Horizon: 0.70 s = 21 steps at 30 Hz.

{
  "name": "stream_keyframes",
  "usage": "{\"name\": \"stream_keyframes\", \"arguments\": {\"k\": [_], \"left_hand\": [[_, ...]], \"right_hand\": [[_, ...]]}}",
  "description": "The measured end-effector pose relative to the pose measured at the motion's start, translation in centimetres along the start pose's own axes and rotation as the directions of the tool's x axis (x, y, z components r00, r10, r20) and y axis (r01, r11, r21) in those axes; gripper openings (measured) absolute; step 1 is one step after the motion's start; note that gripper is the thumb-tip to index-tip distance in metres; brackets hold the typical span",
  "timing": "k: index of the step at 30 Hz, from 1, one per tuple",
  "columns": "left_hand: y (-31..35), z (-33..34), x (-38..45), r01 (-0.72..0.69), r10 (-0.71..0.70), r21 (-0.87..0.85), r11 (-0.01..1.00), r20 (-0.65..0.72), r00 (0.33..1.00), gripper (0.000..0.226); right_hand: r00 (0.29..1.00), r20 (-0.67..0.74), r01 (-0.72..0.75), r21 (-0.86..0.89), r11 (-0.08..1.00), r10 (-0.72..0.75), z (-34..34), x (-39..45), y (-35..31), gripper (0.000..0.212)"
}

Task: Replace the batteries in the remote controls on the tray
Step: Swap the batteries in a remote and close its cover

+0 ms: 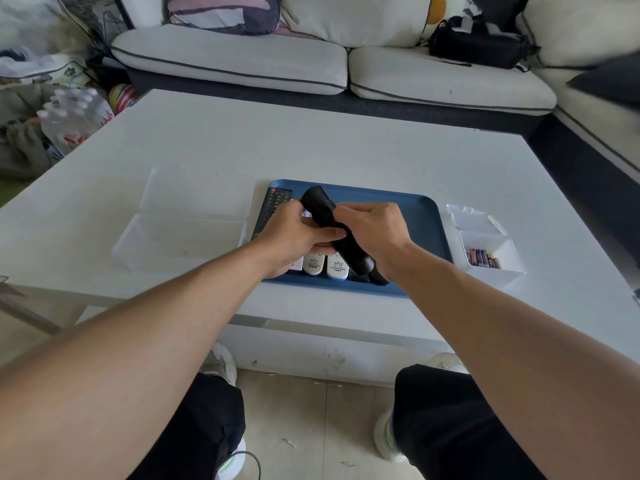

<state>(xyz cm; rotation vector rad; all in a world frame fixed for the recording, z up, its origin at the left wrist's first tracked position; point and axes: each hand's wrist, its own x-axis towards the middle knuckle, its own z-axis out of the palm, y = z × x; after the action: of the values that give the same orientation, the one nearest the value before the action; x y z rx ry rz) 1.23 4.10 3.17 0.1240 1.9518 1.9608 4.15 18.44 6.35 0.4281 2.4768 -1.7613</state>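
Both hands are up over the blue tray (426, 216), working one black remote (332, 226) between them; the left hand (294, 237) wraps its fingers round the middle of the body, thumb across the top, while the right hand (374, 230) grips it from the other side, fingers curled over its upper half; the remote is lifted clear of the tray and tilted, far end up and left, near end low toward the tray's front edge; under the hands two white remotes (325, 266) lie side by side at the tray's front edge, with another dark remote beside them, mostly hidden; a black button remote (272, 211) lies along the tray's left edge; out to the right, near the tabletop's right edge, an open white box (491, 271) holds a row of batteries (483, 258); left of the tray sits a clear plastic container (183, 223), lid open; the sofa (346, 64) runs behind the table's far edge
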Motion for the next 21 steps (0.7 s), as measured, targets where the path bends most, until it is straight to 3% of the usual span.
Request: {"name": "stream_keyframes", "arguments": {"k": [3,6,11,14,18,21], "left_hand": [[-0.3,0.4,0.1,-0.015,0.017,0.050,0.999,-0.035,0.999,0.040],[-0.3,0.4,0.4,-0.005,0.004,-0.018,1.000,-0.086,0.996,0.043],[-0.1,-0.3,0.9,0.018,-0.070,-0.199,0.980,-0.255,0.964,0.033],[-0.2,-0.5,0.9,0.051,-0.113,-0.250,0.967,-0.242,0.964,0.030],[0.1,-0.1,0.9,0.071,-0.133,-0.298,0.952,-0.195,0.972,0.016],[0.0,0.2,1.0,0.026,-0.079,-0.198,0.980,-0.264,0.961,0.011]], "right_hand": [[1.000,-0.017,0.001,0.003,1.000,-0.001,0.2,0.0,0.1,0.027],[1.000,-0.026,-0.003,-0.046,0.999,0.002,-0.2,0.3,0.1,0.013],[0.993,0.048,0.118,-0.349,0.930,-0.108,-2.0,1.2,1.9,0.060],[0.975,0.128,0.223,-0.501,0.836,-0.183,-2.3,0.9,2.7,0.044],[0.962,0.084,0.256,-0.609,0.751,-0.260,-2.2,0.8,2.7,0.027],[0.958,0.119,0.268,-0.695,0.667,-0.261,-2.1,0.7,2.9,0.020]]}}
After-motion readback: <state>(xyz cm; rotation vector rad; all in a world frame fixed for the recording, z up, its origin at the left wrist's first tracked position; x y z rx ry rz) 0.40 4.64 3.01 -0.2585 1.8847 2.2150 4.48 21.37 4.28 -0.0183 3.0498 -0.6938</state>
